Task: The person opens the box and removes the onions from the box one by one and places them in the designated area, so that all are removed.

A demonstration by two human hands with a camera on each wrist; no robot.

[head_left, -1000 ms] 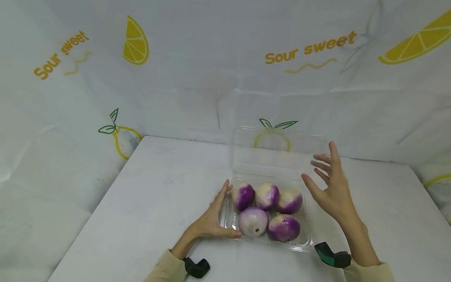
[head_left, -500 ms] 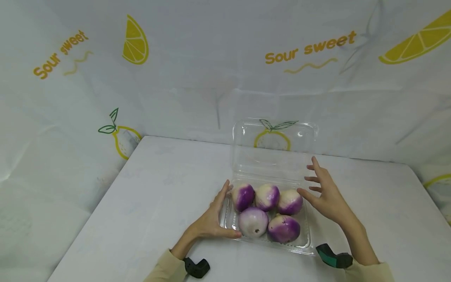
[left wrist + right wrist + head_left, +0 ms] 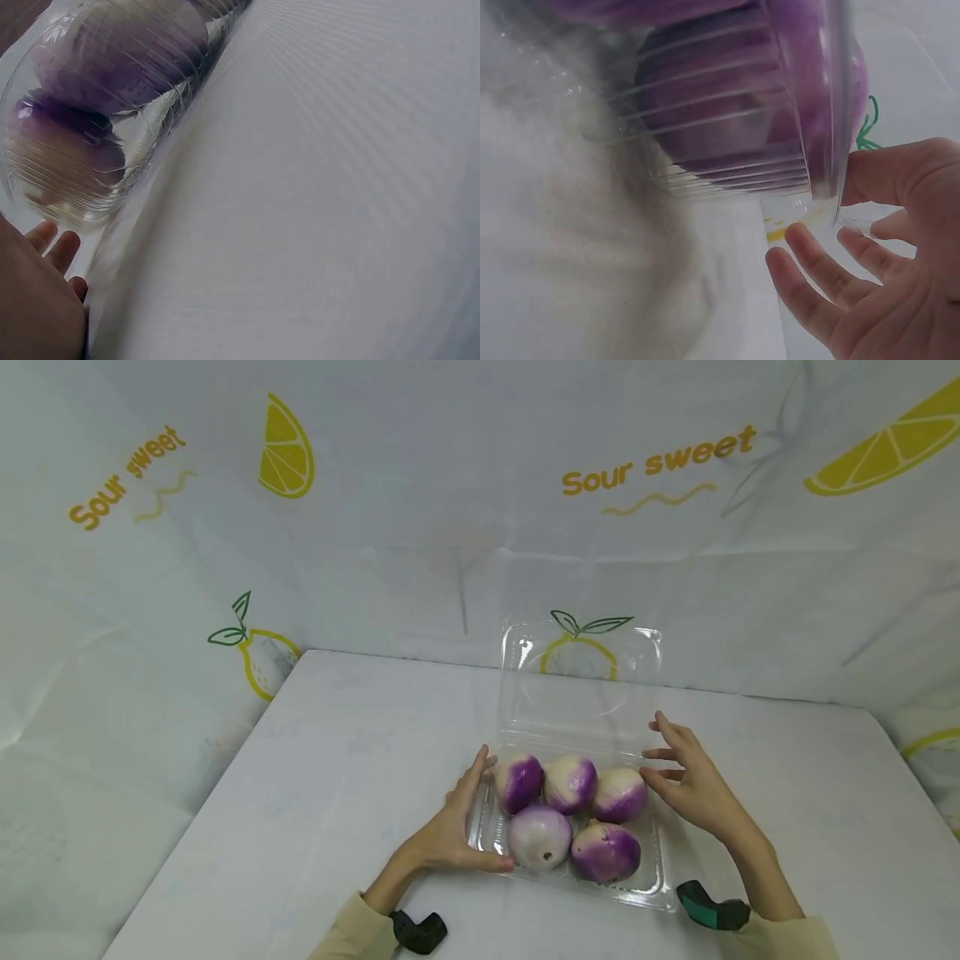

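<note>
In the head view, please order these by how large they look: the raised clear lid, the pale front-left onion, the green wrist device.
1. Raised clear lid, clearly largest.
2. Pale front-left onion.
3. Green wrist device; similar to the onion, partly hidden, so unsure.

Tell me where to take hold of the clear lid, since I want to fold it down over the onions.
Probably the lid's free top edge, reached from above and behind. It stands upright, hinged along the back of the tray, so that rim is open, clear of the onions. The right hand sits by its right side, the left hand against the tray's left wall.
</note>
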